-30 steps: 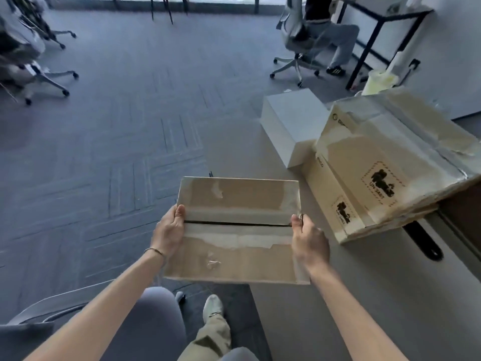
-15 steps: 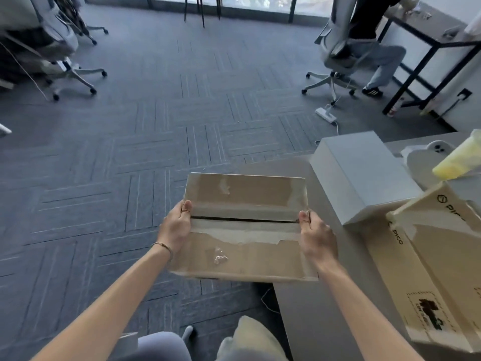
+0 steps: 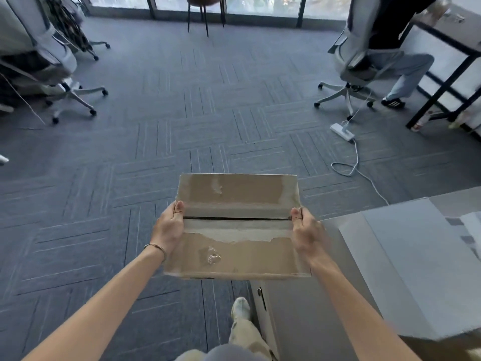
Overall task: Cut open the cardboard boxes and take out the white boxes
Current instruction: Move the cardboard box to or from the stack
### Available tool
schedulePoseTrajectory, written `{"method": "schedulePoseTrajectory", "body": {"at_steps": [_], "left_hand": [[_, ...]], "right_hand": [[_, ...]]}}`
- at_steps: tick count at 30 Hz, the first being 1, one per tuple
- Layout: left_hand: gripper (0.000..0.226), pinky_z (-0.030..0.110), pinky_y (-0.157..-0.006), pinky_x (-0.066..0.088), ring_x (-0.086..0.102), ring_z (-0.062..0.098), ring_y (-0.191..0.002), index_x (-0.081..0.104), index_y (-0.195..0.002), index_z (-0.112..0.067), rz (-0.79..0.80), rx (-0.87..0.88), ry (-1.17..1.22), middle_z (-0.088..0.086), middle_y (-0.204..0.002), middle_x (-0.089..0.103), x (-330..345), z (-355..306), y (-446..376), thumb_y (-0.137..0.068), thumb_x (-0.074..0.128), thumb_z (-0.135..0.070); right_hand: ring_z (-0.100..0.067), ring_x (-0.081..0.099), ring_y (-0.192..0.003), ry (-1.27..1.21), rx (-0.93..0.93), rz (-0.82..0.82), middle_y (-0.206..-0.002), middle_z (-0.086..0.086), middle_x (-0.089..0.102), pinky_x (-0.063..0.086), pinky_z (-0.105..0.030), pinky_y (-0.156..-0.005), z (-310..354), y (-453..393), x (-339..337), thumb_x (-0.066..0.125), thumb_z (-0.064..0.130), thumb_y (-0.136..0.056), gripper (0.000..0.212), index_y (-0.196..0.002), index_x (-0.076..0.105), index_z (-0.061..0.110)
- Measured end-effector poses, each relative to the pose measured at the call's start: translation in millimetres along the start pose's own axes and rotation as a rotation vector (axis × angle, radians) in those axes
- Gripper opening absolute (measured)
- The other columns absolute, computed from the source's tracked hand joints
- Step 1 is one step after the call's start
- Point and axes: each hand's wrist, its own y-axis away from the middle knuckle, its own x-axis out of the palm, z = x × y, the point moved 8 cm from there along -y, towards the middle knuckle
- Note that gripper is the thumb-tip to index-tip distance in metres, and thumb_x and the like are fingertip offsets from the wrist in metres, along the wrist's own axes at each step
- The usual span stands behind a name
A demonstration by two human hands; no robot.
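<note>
I hold a flat brown cardboard box (image 3: pixel 235 246) out in front of me over the carpet, clear of the table. Its top flaps meet at a dark slit across the middle, with torn tape strips along it. My left hand (image 3: pixel 169 229) grips its left edge and my right hand (image 3: pixel 305 230) grips its right edge, thumbs on top near the slit. A white box (image 3: pixel 406 269) lies on the grey table (image 3: pixel 307 316) at the lower right.
A person sits in a white office chair (image 3: pixel 351 61) at a black-framed desk (image 3: pixel 447 56) far right. A power strip with a white cable (image 3: pixel 343 131) lies on the carpet. More chairs (image 3: pixel 52 71) stand at the far left. My foot (image 3: pixel 240 308) is below the box.
The view has swung up and left, so the large stacked cardboard boxes on the table have left the frame. The held box has shifted left, off the table edge, still held by both hands.
</note>
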Motion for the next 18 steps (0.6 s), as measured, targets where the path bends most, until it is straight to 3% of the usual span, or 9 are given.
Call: {"method": "schedulePoseTrajectory", "body": {"at_steps": [5, 10, 12, 14, 18], "left_hand": [[0.052, 0.053, -0.108, 0.043, 0.060, 0.020, -0.118, 0.065, -0.115, -0.036, 0.021, 0.031, -0.031, -0.013, -0.121, 0.069, -3.4, -45.6, -84.8, -0.100, 0.028, -0.070], [0.050, 0.048, -0.105, 0.045, 0.060, 0.020, -0.118, 0.065, -0.120, -0.033, 0.082, 0.069, -0.067, -0.011, -0.122, 0.068, 7.3, -79.9, -180.4, -0.104, 0.030, -0.064], [0.047, 0.049, -0.101, 0.046, 0.062, 0.023, -0.112, 0.066, -0.112, -0.034, 0.127, 0.073, -0.082, -0.010, -0.115, 0.070, 17.7, -92.7, -227.1, -0.104, 0.031, -0.064], [0.047, 0.052, -0.097, 0.049, 0.065, 0.025, -0.105, 0.065, -0.100, -0.037, 0.194, 0.094, -0.100, -0.011, -0.103, 0.071, 35.0, -107.9, -277.0, -0.100, 0.031, -0.069], [0.056, 0.058, -0.097, 0.051, 0.066, 0.025, -0.105, 0.061, -0.109, -0.044, 0.381, 0.093, -0.117, -0.011, -0.108, 0.071, 79.6, -138.2, -372.9, -0.087, 0.031, -0.086]], "right_hand": [[-0.013, 0.056, -0.069, -0.012, 0.029, -0.014, -0.075, 0.009, 0.063, 0.037, -0.037, -0.065, 35.1, -70.7, 10.0, 0.032, 0.044, -0.110, 0.036, -0.096, 0.058, 0.023], [-0.016, 0.059, -0.071, -0.018, 0.093, -0.041, -0.076, 0.004, 0.065, 0.036, -0.035, -0.058, 58.8, -138.3, 27.2, 0.029, 0.047, -0.109, 0.039, -0.093, 0.057, 0.025], [-0.018, 0.059, -0.072, -0.025, 0.136, -0.075, -0.077, 0.005, 0.065, 0.036, -0.036, -0.060, 65.7, -165.9, 34.8, 0.029, 0.046, -0.109, 0.039, -0.094, 0.058, 0.025], [-0.017, 0.058, -0.072, -0.043, 0.193, -0.128, -0.078, 0.006, 0.064, 0.038, -0.036, -0.061, 69.2, -195.3, 39.9, 0.030, 0.043, -0.110, 0.037, -0.092, 0.057, 0.024], [-0.023, 0.061, -0.080, -0.103, 0.345, -0.252, -0.083, 0.006, 0.064, 0.045, -0.040, -0.069, 69.6, -244.3, 50.0, 0.030, 0.042, -0.109, 0.039, -0.094, 0.058, 0.020]]}}
